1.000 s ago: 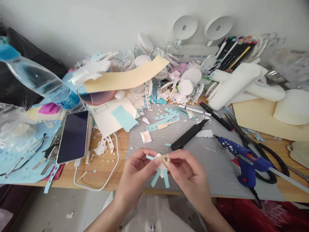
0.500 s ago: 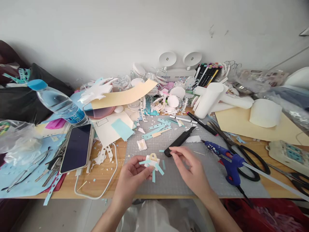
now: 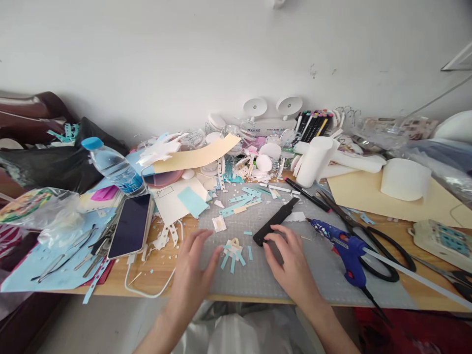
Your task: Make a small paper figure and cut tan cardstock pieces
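Observation:
A small paper piece (image 3: 232,250) with pale blue strips and a tan loop lies on the grey cutting mat (image 3: 258,275). My left hand (image 3: 195,268) rests just left of it, fingers stretched out flat, holding nothing. My right hand (image 3: 289,263) lies on the mat to the right, fingers loosely apart, its fingertips touching the near end of a black utility knife (image 3: 276,220). Nothing is gripped by either hand.
A blue glue gun (image 3: 344,248) and black scissors (image 3: 368,236) lie right of the mat. A phone (image 3: 132,225) with a white cable and a water bottle (image 3: 116,167) are on the left. Paper scraps, foam rolls and markers crowd the back by the wall.
My left hand has set the paper piece down on the mat and opened flat beside it. My right hand moved onto the near end of the knife. The view tilted up.

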### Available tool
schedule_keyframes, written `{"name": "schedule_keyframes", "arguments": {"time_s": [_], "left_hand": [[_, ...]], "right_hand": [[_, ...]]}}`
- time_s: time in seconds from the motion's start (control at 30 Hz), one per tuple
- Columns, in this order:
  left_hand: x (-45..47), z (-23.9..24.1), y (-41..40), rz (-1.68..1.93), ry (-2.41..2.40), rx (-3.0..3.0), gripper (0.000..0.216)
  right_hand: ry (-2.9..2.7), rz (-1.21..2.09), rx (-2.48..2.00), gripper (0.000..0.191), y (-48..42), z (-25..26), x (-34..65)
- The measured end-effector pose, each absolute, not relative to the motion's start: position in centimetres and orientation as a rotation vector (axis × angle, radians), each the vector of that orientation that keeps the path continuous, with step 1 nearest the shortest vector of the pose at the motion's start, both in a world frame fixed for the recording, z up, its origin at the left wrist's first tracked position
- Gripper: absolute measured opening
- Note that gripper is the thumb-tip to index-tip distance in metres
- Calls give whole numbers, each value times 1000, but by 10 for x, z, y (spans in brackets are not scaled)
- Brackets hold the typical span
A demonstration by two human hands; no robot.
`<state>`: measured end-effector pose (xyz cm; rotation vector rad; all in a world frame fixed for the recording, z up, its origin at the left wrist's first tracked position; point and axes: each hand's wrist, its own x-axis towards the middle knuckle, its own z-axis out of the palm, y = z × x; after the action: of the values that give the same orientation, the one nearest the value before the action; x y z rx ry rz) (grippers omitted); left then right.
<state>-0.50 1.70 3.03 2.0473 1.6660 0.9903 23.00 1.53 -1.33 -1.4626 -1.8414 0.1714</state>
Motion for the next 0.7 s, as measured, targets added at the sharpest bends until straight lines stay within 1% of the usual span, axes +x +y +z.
{"name": "schedule_keyframes", "arguments": {"time_s": [0.13,0.33,0.57,0.7], "left_hand": [[-17,40,48,809,1524,2180,19],[-11,30,90,653,1465,2202,24],[-12,27,108,623,1470,2023,23],[-12,38,109,634,1430,1846,15]], "right_hand": [[-1846,208,-1463,10,15,-15,231],[-1862,241,-1469,17,16,-16,231],[-1864,219,-1453,19,18,-18,232],[-1855,197,-1344,21,16,-13,236]]}}
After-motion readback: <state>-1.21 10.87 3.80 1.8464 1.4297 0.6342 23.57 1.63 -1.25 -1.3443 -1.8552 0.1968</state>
